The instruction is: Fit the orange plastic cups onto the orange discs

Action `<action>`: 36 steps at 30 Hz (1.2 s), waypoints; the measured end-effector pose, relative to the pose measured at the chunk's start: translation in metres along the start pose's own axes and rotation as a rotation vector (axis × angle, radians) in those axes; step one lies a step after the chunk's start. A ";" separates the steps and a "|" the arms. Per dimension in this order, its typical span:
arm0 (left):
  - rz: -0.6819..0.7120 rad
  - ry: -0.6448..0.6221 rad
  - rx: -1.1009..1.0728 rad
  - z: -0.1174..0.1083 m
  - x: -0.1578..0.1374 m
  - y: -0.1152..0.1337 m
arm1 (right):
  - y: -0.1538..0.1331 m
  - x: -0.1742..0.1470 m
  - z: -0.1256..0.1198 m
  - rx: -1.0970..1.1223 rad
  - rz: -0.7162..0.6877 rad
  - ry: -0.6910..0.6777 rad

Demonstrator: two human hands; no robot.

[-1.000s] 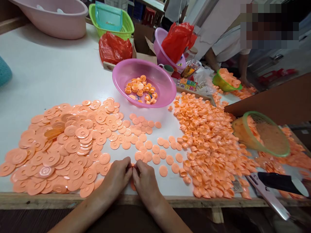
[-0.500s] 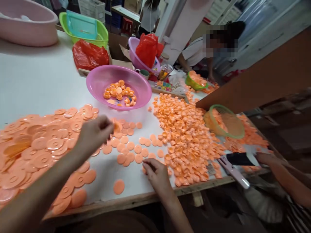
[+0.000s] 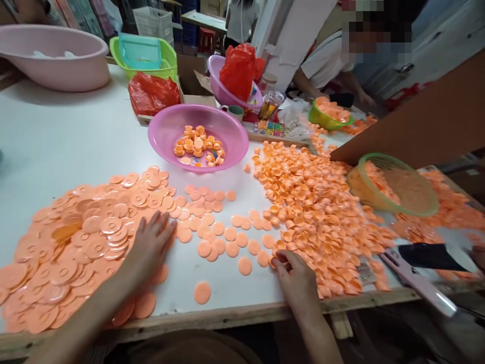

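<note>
Head view: left hand (image 3: 154,241) flat, fingers spread over heaped orange discs (image 3: 99,247) on the table (image 3: 246,290). Right hand (image 3: 297,275) curled at the left edge of piled orange cups (image 3: 314,212); cannot tell whether it grips one.

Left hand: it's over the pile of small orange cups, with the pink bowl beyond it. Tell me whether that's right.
Not quite. The head view shows the left hand over the pile of flat orange discs, not cups. The pink bowl is indeed beyond it.
</note>
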State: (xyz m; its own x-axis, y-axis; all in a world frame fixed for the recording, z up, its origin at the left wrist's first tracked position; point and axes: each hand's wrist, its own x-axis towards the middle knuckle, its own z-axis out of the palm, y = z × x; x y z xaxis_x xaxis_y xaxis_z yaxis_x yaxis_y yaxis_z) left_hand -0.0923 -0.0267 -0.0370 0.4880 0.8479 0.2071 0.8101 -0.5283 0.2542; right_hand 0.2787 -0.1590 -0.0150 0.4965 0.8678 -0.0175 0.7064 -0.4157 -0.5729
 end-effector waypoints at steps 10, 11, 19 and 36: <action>0.027 0.051 -0.104 0.007 -0.036 0.027 | -0.092 -0.015 0.036 0.402 0.052 -0.322; 0.032 0.038 -0.125 0.006 -0.033 0.028 | -0.106 -0.020 0.048 0.471 0.065 -0.426; 0.011 0.012 -0.199 0.004 -0.033 0.043 | -0.139 -0.002 0.097 0.426 -0.057 -0.441; 0.026 0.033 -0.348 -0.003 -0.025 0.065 | -0.146 -0.035 0.096 0.283 -0.104 -0.461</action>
State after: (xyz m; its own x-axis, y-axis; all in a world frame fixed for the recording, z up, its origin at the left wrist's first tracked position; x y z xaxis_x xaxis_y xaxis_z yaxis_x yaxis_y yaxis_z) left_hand -0.0536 -0.0825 -0.0228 0.4913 0.8353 0.2466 0.6354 -0.5374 0.5545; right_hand 0.1098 -0.1030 -0.0094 0.1136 0.9563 -0.2695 0.5453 -0.2868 -0.7877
